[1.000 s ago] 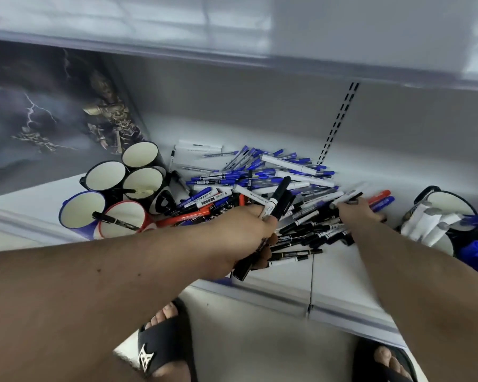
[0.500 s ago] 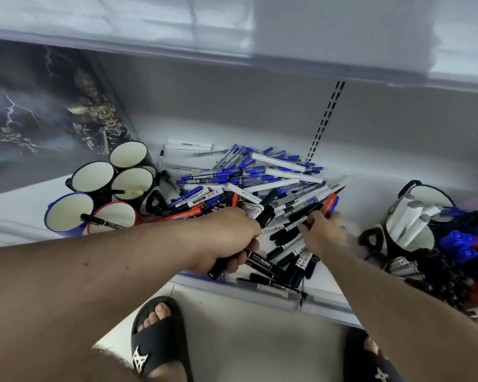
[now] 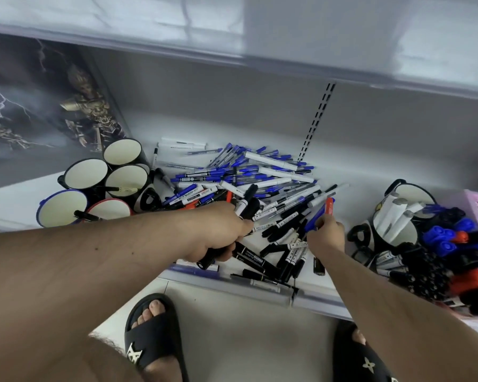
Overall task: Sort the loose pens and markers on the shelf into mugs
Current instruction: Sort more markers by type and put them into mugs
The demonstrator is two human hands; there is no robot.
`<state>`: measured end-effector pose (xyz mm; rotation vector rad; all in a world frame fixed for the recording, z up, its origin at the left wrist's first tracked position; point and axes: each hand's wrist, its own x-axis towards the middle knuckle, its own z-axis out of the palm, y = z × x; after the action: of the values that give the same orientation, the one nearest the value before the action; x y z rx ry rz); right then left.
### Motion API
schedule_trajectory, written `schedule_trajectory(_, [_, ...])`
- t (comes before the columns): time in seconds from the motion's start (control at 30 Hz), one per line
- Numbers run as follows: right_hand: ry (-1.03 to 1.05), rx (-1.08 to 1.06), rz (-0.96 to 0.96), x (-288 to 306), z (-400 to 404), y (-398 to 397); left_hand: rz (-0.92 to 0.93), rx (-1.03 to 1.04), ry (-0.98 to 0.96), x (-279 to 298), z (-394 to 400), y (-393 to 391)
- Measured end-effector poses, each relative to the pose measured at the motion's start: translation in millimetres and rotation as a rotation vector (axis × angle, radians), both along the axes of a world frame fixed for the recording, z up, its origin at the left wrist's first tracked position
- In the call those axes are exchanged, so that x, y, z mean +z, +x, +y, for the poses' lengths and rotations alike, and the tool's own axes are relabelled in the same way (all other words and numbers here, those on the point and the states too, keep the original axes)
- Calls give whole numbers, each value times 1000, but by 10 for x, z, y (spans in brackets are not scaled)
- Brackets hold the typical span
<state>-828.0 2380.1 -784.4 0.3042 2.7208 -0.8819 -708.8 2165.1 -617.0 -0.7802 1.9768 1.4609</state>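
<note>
Right now my left hand is curled tight around a bunch of black markers, their caps sticking up past my knuckles and their back ends poking out below my palm. My right hand pinches a red marker and a blue one beside it, both tilted up out of the heap. Between and behind my hands the loose pile of pens covers the shelf, mostly blue-capped ones at the back and black markers near the front edge.

To the left of the pile stands a cluster of mugs: three black ones, a blue-rimmed mug and a red-rimmed mug. One pen lies across the red-rimmed mug's mouth and another sits in the nearest black mug. On the right, another black mug holds white markers, with sorted blue, red and black markers packed together just beside it. A dark poster leans behind the left mugs. My sandals show on the floor below.
</note>
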Motion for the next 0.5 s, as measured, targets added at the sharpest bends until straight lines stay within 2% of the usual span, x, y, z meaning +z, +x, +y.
schedule_trajectory(0.17, [-274, -158, 108, 297, -92, 66, 102, -139, -168, 44, 4, -55])
schedule_trajectory(0.37, [-573, 47, 153, 936, -468, 384, 345, -417, -520, 191, -78, -60])
schedule_trajectory(0.43, [-642, 64, 157, 1107, -586, 537, 361, -478, -477, 265, -68, -34])
schedule_trajectory(0.5, [-739, 70, 136, 1257, -672, 683, 346, -499, -265, 306, 3, 16])
